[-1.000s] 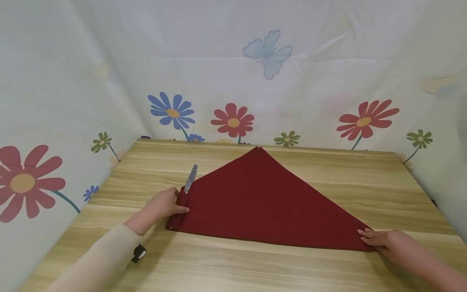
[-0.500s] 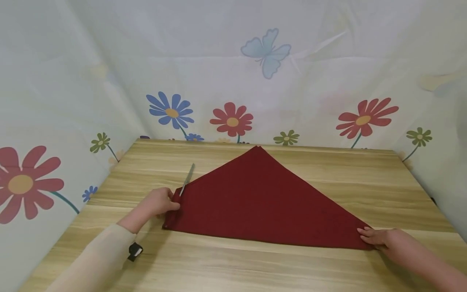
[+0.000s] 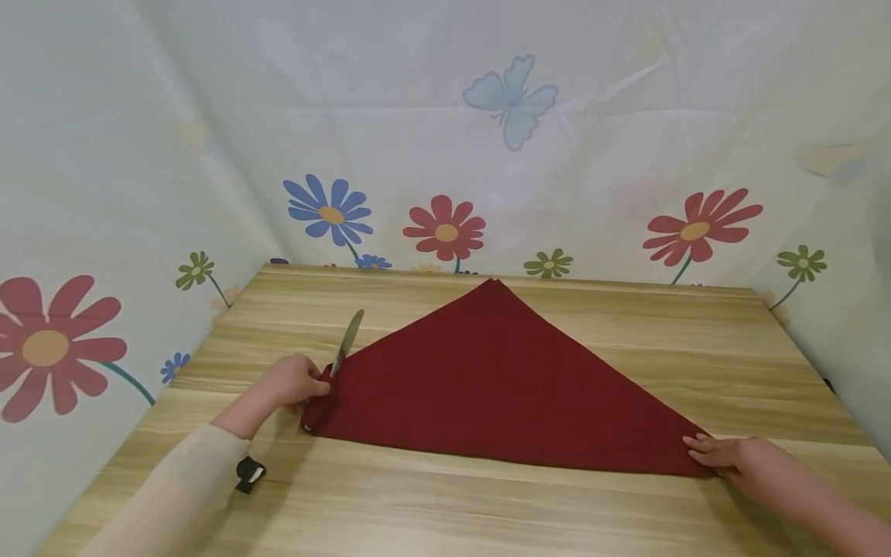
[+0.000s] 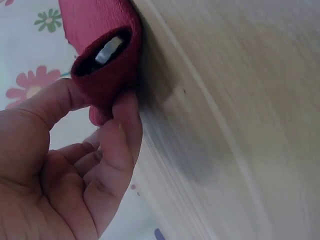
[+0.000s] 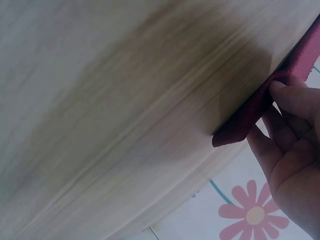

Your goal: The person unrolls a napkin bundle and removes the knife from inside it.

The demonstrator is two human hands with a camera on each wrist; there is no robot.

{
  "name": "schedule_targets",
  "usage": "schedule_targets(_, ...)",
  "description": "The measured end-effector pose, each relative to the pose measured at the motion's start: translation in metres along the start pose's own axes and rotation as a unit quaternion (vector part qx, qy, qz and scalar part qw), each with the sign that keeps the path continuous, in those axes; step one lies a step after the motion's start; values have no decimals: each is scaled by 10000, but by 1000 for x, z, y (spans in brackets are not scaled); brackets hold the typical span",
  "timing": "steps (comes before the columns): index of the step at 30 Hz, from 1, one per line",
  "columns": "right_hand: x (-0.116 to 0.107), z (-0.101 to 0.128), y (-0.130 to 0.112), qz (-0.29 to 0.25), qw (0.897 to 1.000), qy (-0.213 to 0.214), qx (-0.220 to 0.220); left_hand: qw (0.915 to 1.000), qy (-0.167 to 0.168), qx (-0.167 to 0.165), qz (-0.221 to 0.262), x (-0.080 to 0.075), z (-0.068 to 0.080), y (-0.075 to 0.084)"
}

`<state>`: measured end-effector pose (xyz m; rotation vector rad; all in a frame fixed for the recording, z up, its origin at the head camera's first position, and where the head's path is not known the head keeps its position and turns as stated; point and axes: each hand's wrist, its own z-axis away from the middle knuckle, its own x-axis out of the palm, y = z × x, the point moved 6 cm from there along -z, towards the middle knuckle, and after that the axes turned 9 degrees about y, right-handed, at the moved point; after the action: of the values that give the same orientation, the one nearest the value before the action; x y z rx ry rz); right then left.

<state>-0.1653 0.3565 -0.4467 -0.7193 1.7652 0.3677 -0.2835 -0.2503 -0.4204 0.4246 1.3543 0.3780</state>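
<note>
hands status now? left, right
Left hand: grips the rolled corner of the red napkin, knife inside.
Right hand: fingers rest on the napkin's right corner.

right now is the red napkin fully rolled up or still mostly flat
Mostly flat. The napkin lies spread as a triangle on the table; only its left corner is rolled around the knife, gripped by the left hand.
</note>
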Motion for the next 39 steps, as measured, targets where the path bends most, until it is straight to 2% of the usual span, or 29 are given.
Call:
schedule_targets(6, -3, -4, -3, 53, 9999, -122, 88, 9996, -155, 103, 206, -7, 0, -10)
schedule_targets(10, -6, -4, -5, 18, 10000, -36, 5, 9985, -251, -68, 476, -8, 0, -17)
schedule_targets(13, -6, -4, -5, -98, 9999, 12, -65, 9985, -166, -165, 497, -8, 0, -22)
schedule_targets(19, -5, -2, -7, -276, 9991, 214, -232, 9999, 87, 7, 66, -6, 3, -16)
schedule_targets(25, -3, -2, -4, -133, 9999, 18, -54, 9982, 316, 113, -494, 1, 5, -8)
schedule_targets(34, -5, -1, -8, -343, 9983, 268, -396, 9972, 288, 117, -674, 5, 7, -3)
schedule_targets(39, -5, -2, -6, -240, 9992, 184, -244, 9981, 250, 146, -552, 4, 6, -7)
